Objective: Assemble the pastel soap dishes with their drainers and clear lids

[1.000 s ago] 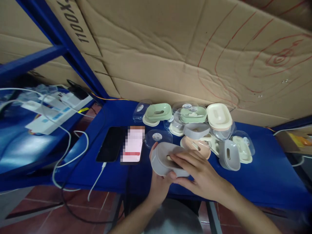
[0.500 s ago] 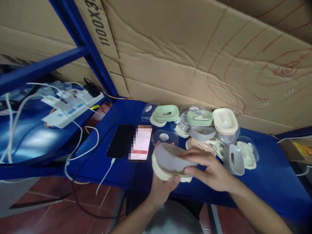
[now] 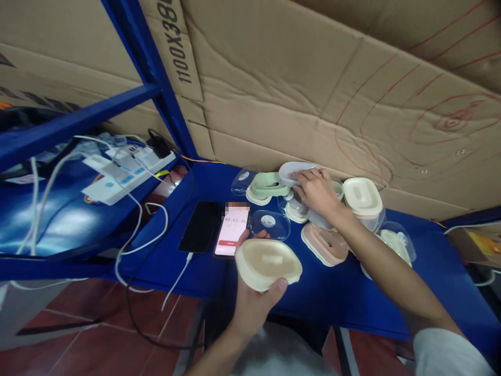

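Note:
My left hand [image 3: 258,303] grips a shallow cream plastic dish [image 3: 268,265], thumb on its near rim and fingers around the far side. The dish is held up over the front of the table, its inside facing me. Farther back, my right hand [image 3: 316,193] has its fingers on a grey oval plastic piece [image 3: 297,169], above the back row of parts. Just left of that piece sits a green oval part [image 3: 266,184]. A peach oval part [image 3: 324,243] lies below my right forearm. The forearm hides some of the parts on the right.
A clear plastic cover [image 3: 270,224] lies behind the cream dish. A lit phone [image 3: 233,230] and a dark phone [image 3: 200,225] with a cable are to the left. On the right stands a stacked cream-topped container [image 3: 362,196]. A power strip [image 3: 125,177] sits at far left.
My right hand has lifted the grey piece off the cream dish and carried it to the back of the table. My left hand still holds the dish.

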Action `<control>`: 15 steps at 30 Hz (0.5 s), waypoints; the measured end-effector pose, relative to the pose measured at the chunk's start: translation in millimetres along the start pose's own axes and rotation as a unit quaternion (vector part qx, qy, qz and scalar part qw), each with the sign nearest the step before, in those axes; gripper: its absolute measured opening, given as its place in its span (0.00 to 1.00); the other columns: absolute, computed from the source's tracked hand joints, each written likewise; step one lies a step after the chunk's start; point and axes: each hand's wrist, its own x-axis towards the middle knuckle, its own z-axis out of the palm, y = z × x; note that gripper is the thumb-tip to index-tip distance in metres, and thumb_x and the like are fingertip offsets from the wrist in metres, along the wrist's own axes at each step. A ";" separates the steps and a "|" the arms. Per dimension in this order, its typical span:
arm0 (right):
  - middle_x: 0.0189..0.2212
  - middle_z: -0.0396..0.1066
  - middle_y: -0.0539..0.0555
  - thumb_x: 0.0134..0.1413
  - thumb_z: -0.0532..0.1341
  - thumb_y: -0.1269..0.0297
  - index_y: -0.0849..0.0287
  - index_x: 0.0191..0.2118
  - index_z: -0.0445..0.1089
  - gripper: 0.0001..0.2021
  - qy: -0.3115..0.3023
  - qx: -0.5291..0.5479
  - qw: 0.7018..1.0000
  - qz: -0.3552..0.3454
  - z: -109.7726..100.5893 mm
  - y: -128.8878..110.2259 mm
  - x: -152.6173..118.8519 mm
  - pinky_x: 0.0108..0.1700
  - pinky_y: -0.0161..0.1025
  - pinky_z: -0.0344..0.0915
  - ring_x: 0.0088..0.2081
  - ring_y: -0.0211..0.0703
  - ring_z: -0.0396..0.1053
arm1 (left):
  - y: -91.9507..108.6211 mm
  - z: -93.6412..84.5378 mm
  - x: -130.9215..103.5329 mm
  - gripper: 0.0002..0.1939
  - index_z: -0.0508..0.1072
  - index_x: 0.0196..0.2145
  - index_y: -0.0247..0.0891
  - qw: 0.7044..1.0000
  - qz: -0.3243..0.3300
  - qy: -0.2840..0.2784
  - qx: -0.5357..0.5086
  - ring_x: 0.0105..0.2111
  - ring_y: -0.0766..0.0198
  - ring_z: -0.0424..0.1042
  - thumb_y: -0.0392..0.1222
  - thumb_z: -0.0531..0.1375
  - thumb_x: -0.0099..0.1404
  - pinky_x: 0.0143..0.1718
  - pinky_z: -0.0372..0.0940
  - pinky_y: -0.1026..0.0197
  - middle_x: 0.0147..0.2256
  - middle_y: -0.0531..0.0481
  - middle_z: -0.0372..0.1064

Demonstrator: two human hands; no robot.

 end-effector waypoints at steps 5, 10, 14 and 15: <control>0.66 0.71 0.58 0.77 0.56 0.50 0.54 0.68 0.67 0.23 -0.002 0.079 0.993 -0.090 -24.3 -58.9 -57.0 0.67 0.55 0.65 0.66 0.52 0.67 | 5.9 -12.8 15.7 0.54 0.50 0.76 0.53 0.999 -0.018 0.037 -0.002 0.70 0.43 0.66 0.52 0.76 0.63 0.69 0.66 0.44 0.73 0.38 0.58; 0.60 0.77 0.57 0.75 0.58 0.62 0.55 0.66 0.68 0.19 0.031 0.176 0.968 -0.175 -39.8 -95.3 -117.9 0.60 0.49 0.72 0.60 0.47 0.74 | -3.1 -1.3 12.6 0.60 0.45 0.78 0.56 0.996 -0.047 -0.076 -0.014 0.72 0.39 0.61 0.61 0.75 0.61 0.70 0.64 0.38 0.76 0.38 0.52; 0.59 0.78 0.56 0.71 0.60 0.71 0.51 0.63 0.72 0.19 0.101 0.109 0.984 -0.095 -54.0 -56.8 -138.9 0.57 0.50 0.72 0.57 0.49 0.76 | 25.1 -18.5 58.1 0.57 0.55 0.76 0.53 0.956 0.051 -0.119 0.263 0.76 0.34 0.50 0.60 0.77 0.57 0.74 0.53 0.34 0.78 0.40 0.47; 0.60 0.78 0.56 0.70 0.61 0.71 0.50 0.63 0.72 0.20 0.119 0.075 0.988 -0.067 -57.3 -39.9 -140.8 0.57 0.51 0.71 0.57 0.50 0.76 | 36.0 -28.1 82.5 0.52 0.59 0.74 0.49 0.919 0.121 -0.072 0.370 0.78 0.33 0.44 0.61 0.75 0.60 0.76 0.47 0.32 0.78 0.40 0.45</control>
